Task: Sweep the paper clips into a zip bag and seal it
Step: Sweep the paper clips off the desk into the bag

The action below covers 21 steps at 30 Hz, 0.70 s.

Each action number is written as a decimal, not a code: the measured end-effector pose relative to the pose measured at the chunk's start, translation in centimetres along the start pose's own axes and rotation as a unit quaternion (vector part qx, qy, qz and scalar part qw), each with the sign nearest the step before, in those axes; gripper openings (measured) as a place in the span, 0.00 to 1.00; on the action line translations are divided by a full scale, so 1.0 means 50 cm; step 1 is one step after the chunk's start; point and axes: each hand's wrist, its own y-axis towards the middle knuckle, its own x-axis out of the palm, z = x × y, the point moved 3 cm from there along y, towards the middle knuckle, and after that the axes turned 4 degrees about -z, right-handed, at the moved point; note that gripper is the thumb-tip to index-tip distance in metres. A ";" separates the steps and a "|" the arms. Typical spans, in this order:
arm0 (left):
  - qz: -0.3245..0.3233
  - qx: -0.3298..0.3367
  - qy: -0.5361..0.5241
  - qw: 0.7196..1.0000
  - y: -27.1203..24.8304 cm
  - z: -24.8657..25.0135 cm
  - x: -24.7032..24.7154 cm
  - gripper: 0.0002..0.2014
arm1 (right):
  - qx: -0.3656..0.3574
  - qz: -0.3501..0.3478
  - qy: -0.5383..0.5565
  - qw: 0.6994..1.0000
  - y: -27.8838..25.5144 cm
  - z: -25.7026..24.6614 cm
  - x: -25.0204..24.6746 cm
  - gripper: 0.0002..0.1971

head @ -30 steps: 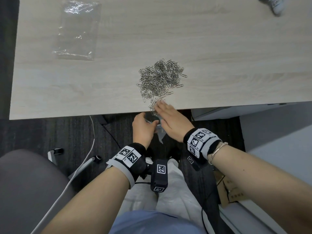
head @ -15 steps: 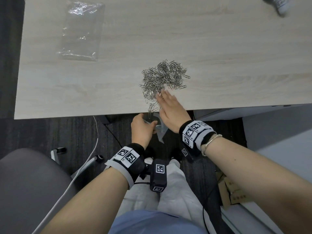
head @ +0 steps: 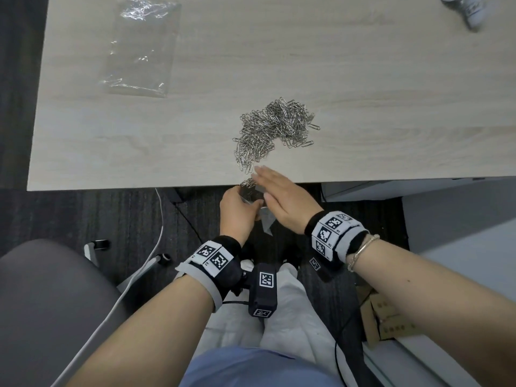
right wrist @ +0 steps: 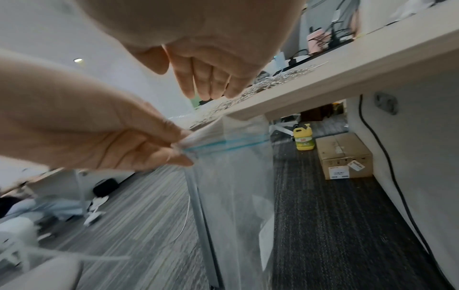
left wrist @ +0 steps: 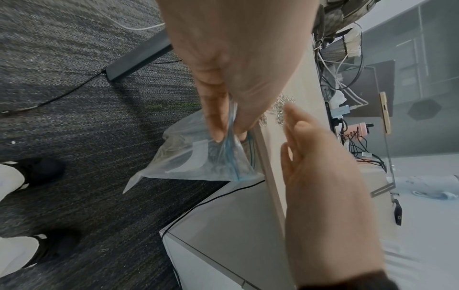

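Pinching the mouth of a clear plastic zip bag with a blue seal strip [right wrist: 231,146] between thumb and fingertips, the left hand [head: 237,212] holds it just below the near edge of the pale wood-grain table [head: 363,65], so that the bag hangs limp toward the dark carpet. The right hand [head: 282,195] is flat and relaxed, fingers straight and together, grasping nothing; its fingertips [right wrist: 211,86] sit at the table edge above the bag's mouth, just beside a small cluster of clips. The heap of small silver metal paper clips [head: 275,128] lies on the table a little farther in, its near tail trailing toward the edge. These clips look light, hard and loose, and probably hook into one another, so they should drag in clumps under a flat palm rather than roll, and stragglers may skid off sideways. One already seems to lie on the carpet in the left wrist view. The bag is thin, soft film that gives no shape of its own: it is best held at the stiffer seal strip, as now, with the mouth kept spread against the table edge, since a one-point pinch likely lets the opening sag shut. A second clear plastic bag [head: 141,46] lies flat at the far left of the table, well apart.
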 end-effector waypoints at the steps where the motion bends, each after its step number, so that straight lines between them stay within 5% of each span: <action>1: 0.000 -0.009 0.001 1.000 -0.001 0.000 -0.001 0.08 | 0.009 0.007 -0.002 1.000 0.012 0.002 -0.008 0.25; 11: 0.011 -0.016 -0.004 1.000 0.005 -0.013 -0.024 0.14 | 0.019 -0.071 -0.203 0.976 0.115 -0.001 -0.004 0.28; 21: 0.009 -0.001 0.013 1.000 0.002 -0.009 -0.026 0.03 | -0.069 -0.105 -0.112 0.986 0.015 -0.009 0.032 0.27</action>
